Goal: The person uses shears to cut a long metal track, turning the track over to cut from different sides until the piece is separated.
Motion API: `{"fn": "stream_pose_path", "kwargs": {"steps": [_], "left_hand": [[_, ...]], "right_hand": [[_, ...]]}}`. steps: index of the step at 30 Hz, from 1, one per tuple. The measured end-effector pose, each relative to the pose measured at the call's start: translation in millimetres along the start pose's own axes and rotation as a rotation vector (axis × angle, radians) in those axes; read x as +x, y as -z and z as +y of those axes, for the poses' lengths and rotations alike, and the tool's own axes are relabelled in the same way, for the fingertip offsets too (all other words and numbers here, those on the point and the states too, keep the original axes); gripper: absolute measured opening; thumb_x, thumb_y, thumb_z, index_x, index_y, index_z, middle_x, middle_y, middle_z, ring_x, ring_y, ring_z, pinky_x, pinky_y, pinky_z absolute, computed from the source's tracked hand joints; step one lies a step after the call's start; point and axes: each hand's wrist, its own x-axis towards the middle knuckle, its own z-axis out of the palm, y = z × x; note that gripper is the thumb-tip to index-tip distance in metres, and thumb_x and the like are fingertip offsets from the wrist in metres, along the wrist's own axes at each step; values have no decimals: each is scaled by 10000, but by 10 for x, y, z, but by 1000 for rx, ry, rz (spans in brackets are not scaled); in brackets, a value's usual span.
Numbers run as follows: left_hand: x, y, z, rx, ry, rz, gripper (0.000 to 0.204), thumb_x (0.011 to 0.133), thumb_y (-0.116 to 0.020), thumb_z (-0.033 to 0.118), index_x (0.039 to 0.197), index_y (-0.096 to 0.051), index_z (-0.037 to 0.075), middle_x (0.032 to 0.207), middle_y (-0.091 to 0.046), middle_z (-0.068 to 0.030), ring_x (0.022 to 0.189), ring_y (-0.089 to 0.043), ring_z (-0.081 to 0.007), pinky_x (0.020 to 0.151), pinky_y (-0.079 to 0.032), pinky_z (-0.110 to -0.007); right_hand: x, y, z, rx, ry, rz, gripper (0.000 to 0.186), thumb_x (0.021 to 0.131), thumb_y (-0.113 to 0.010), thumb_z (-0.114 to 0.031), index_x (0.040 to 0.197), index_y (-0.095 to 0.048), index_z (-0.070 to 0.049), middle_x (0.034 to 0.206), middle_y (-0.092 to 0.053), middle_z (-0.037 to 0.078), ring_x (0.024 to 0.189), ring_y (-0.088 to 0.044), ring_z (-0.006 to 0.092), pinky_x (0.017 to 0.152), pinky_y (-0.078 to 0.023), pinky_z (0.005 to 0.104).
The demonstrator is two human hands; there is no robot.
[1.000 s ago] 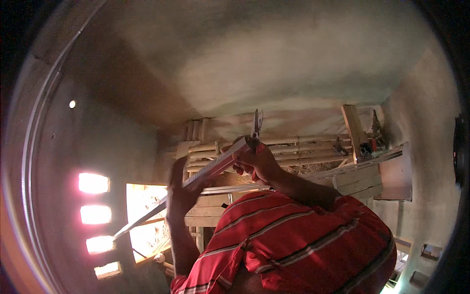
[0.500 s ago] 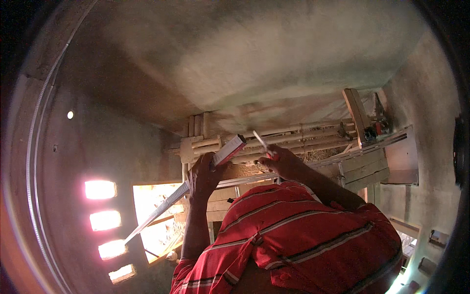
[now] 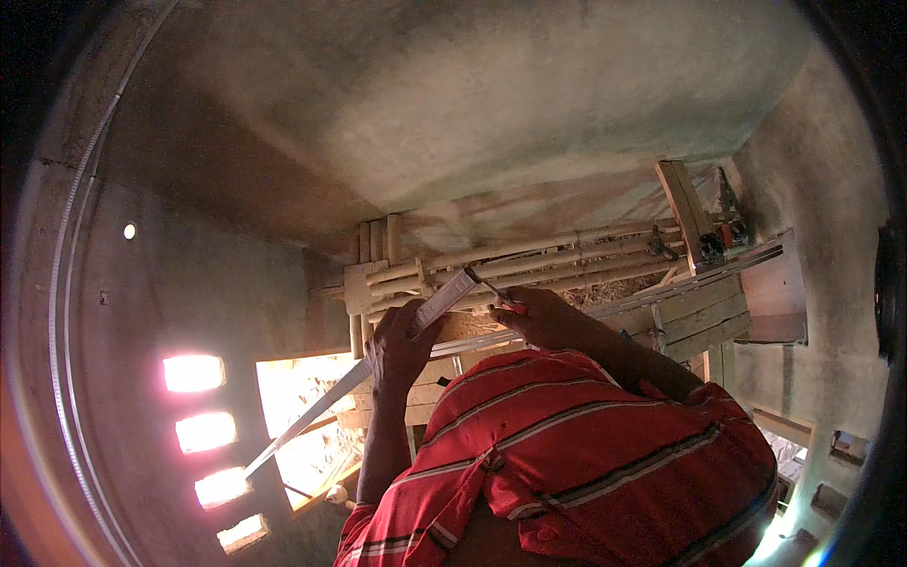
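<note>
A long silver metal channel [image 3: 439, 299] slants up from the lower left to the middle of the view, with my left hand [image 3: 400, 343] closed around it just below its upper end. My right hand [image 3: 526, 316] grips red-handled snips [image 3: 513, 306], whose dark blades reach leftward to the channel's end; whether they bite into it I cannot tell. My red striped shirt [image 3: 586, 454] fills the lower middle, below both forearms.
Horizontal bamboo poles [image 3: 590, 257], an upright plank [image 3: 682, 203] with dark tools beside it, and wooden boards [image 3: 704, 317] lie behind my hands. A concrete wall [image 3: 179, 283] on the left has small bright openings [image 3: 194, 373] and a larger bright opening [image 3: 304, 397].
A second ago the snips pointed upward and my left hand was lower on the left. Half a second ago the snips stood apart from the channel; now their blades are at its end.
</note>
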Motion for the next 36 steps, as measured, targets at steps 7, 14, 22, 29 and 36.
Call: {"fn": "stream_pose_path", "kwargs": {"steps": [7, 14, 22, 29, 36], "left_hand": [[20, -2, -4, 23, -37, -9, 438, 727, -843, 323, 1077, -694, 105, 901, -668, -123, 816, -654, -312, 696, -526, -425], [6, -114, -161, 89, -120, 73, 441, 722, -844, 325, 1073, -699, 101, 873, -660, -103, 770, -651, -281, 659, -522, -412], [20, -120, -134, 127, -163, 147, 435, 717, -856, 292, 1075, -702, 99, 822, -653, -81, 705, -653, -250, 604, -517, -399], [36, -43, -114, 40, -166, 79, 443, 722, -856, 300, 1082, -701, 94, 797, -654, -91, 694, -661, -242, 605, -522, -385], [74, 32, -81, 39, -92, 16, 451, 727, -857, 298, 1092, -699, 86, 820, -658, -109, 703, -661, -229, 617, -524, -375]], "right_hand": [[55, 53, -26, -76, 0, -47, 425, 966, -577, -402, 1099, -609, 0, 916, -670, 234, 853, -661, 392, 749, -508, 481], [68, 82, -39, -40, 21, -55, 420, 977, -558, -391, 1121, -603, 1, 943, -674, 245, 870, -666, 401, 777, -512, 484], [181, 76, 107, -74, 71, 6, 410, 978, -565, -380, 1123, -598, 2, 915, -676, 231, 831, -673, 373, 745, -521, 465], [149, 136, -22, -78, 31, -72, 381, 976, -576, -367, 1109, -586, -10, 867, -669, 221, 782, -668, 353, 699, -509, 465], [94, -1, 146, -43, 26, -62, 337, 986, -555, -323, 1154, -559, -32, 862, -663, 237, 771, -666, 376, 698, -507, 464]]}}
